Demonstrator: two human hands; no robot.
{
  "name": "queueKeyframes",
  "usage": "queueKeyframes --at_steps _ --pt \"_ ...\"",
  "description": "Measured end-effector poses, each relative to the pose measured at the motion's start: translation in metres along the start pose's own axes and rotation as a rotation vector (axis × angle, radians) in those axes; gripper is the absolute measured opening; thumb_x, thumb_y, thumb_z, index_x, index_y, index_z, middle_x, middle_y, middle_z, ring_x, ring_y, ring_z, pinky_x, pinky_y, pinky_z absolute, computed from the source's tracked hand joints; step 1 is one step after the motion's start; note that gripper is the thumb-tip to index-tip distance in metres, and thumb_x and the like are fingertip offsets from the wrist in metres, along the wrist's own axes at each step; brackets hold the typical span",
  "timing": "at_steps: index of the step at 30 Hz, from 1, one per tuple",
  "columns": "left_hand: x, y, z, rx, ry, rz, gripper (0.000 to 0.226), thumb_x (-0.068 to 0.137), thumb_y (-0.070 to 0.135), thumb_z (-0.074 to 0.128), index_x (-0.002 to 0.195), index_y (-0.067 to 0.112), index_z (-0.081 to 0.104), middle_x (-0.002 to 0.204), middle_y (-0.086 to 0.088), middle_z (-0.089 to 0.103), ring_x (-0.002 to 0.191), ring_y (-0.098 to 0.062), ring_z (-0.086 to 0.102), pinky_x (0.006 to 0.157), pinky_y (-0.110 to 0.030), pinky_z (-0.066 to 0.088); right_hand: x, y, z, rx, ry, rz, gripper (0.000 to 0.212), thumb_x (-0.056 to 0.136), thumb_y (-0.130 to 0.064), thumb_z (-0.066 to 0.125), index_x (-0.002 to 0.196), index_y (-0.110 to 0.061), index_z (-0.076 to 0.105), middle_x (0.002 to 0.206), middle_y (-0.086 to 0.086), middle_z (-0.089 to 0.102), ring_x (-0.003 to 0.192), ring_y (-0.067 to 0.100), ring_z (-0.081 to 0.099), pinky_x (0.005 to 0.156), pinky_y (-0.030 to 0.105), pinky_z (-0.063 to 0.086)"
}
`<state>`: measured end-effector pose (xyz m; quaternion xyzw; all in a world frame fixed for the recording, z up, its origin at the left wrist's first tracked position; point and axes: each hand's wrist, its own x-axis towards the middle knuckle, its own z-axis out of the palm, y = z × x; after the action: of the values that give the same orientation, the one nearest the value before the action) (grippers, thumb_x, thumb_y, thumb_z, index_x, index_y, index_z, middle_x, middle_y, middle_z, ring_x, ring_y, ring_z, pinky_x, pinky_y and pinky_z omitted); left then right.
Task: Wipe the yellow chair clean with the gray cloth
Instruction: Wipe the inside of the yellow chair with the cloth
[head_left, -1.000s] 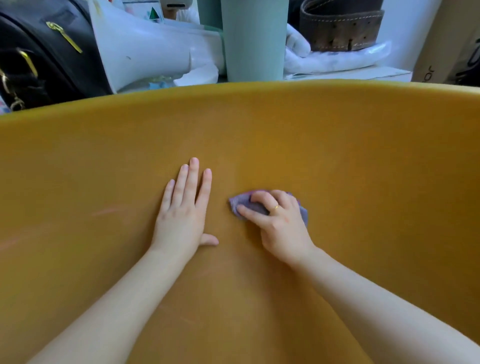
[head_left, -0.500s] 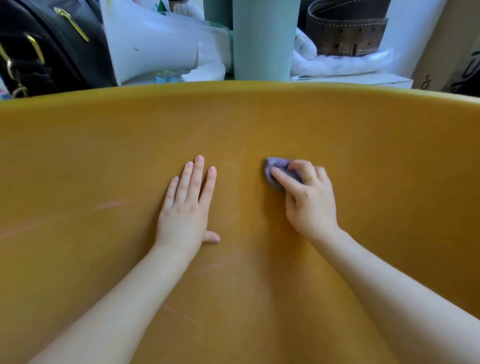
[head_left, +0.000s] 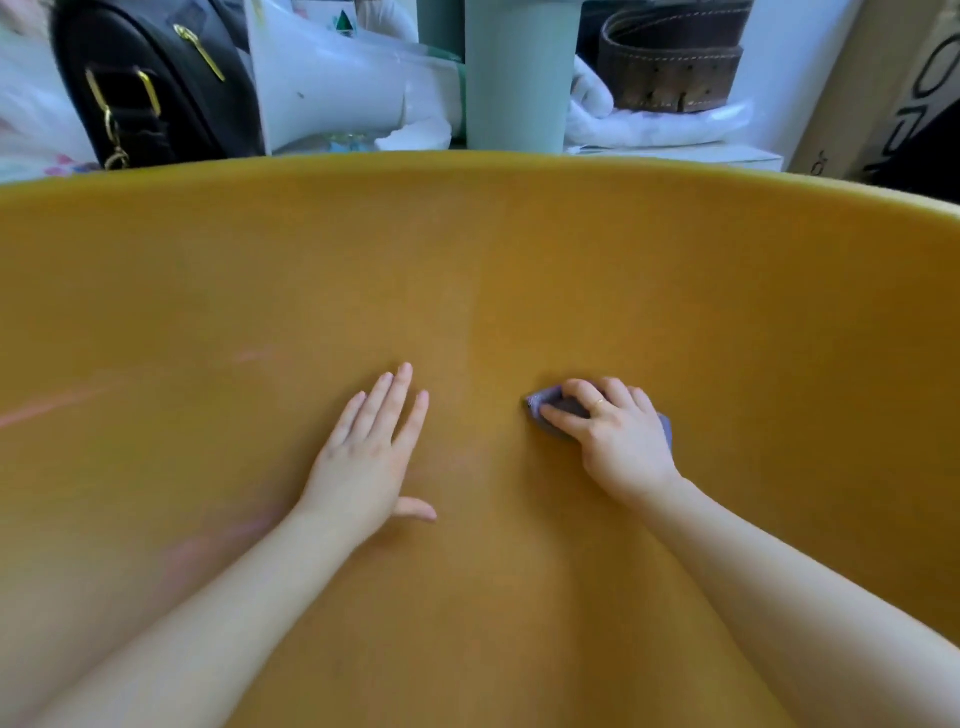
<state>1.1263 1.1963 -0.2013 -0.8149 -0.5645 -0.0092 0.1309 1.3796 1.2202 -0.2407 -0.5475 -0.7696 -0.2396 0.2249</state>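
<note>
The yellow chair (head_left: 519, 270) fills most of the view, its curved inner surface rising to a rim at the top. My left hand (head_left: 369, 452) lies flat on the chair with fingers straight and thumb out to the side. To its right, my right hand (head_left: 613, 436) holds the small gray cloth (head_left: 550, 408) bunched under its curled fingers and presses it against the chair. Only the cloth's left tip and a sliver by the wrist show; the hand covers the remainder. A ring sits on one finger of the right hand.
Beyond the chair's rim stand a black bag (head_left: 150, 88) at the left, a white megaphone-shaped object (head_left: 332, 88), a pale green cylinder (head_left: 519, 73), a brown leather belt (head_left: 675, 62) on white wrapping, and a cardboard box (head_left: 883, 88) at the right.
My right hand first swept the cloth up and to the right across the chair, then drew it back down a little. My left hand stayed flat in place.
</note>
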Motion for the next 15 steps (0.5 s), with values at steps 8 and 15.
queueKeyframes --at_steps 8,15 --pt "-0.043 0.001 0.026 0.086 -0.349 0.142 0.141 0.055 0.073 0.065 0.143 0.005 -0.022 0.134 -0.013 -0.044 0.142 -0.025 -0.024 0.113 -0.034 -0.014 -0.103 -0.136 -0.016 0.29 -0.254 0.03 0.043 0.066 -0.021 0.035 0.09 -0.04 0.066 0.091 -0.006 0.064 0.065 0.022 0.051 0.054 0.027 0.037" --pt "-0.057 -0.011 0.033 0.023 -0.408 -0.074 0.15 0.047 0.078 0.065 0.141 0.008 -0.027 0.146 -0.018 -0.037 0.141 -0.03 -0.023 0.115 -0.037 -0.012 -0.041 -0.086 0.006 0.152 -0.141 0.081 0.043 0.073 -0.017 0.041 0.095 -0.038 0.071 0.097 0.001 0.067 0.065 0.027 0.053 0.053 0.029 0.038"
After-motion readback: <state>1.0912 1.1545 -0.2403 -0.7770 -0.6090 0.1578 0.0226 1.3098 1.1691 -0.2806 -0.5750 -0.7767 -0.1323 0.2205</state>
